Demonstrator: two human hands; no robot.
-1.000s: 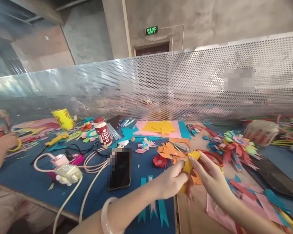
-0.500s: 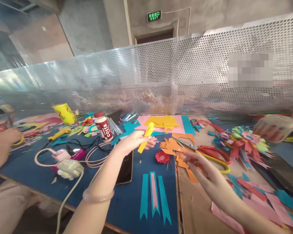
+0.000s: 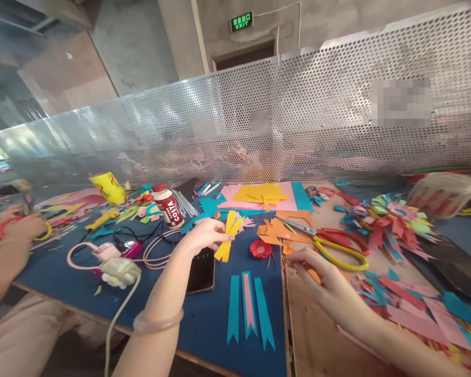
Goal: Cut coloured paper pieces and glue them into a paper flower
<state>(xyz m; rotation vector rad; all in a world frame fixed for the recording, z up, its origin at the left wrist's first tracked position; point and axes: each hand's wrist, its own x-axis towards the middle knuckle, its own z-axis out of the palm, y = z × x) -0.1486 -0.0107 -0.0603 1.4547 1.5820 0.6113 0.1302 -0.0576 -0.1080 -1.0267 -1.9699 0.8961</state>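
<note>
My left hand holds yellow paper strips above the blue table, just over a black phone. My right hand rests with spread fingers on the wooden board, its fingertips touching orange paper scraps. Red and yellow scissors lie just beyond that hand. A small red paper flower sits between the two hands. Teal and pink ribbon-shaped strips lie flat in front of me.
A Costa bottle, a yellow cup, cables and a white charger lie to the left. Another person's hand works at far left. Paper flowers and scraps crowd the right. A perforated metal screen backs the table.
My left hand carried the yellow paper away from my right hand to the left, and the strips now fan apart. My right hand let go and dropped onto the orange scraps.
</note>
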